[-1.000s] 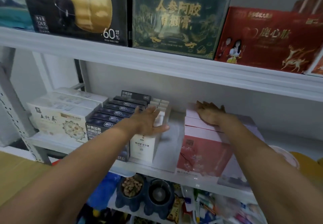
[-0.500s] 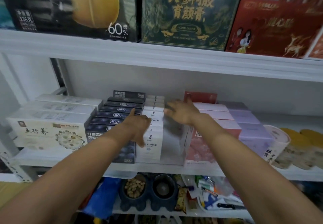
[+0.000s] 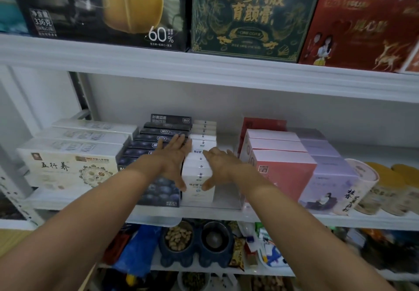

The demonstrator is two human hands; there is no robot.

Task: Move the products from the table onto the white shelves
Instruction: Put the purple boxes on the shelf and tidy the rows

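On the upper shelf at 12 o'clock stand a black box marked "336克" and "60%", a green box reading "人参阿胶育颜膏", and a red box. On the middle shelf sit three cream boxes marked "五行养", a file of dark boxes, a row of white boxes at centre, and at 3 o'clock three pink boxes and lilac boxes. The left hand and right hand flank the white row, fingers spread and nearly straight, thumbs touching the front box, clasping nothing.
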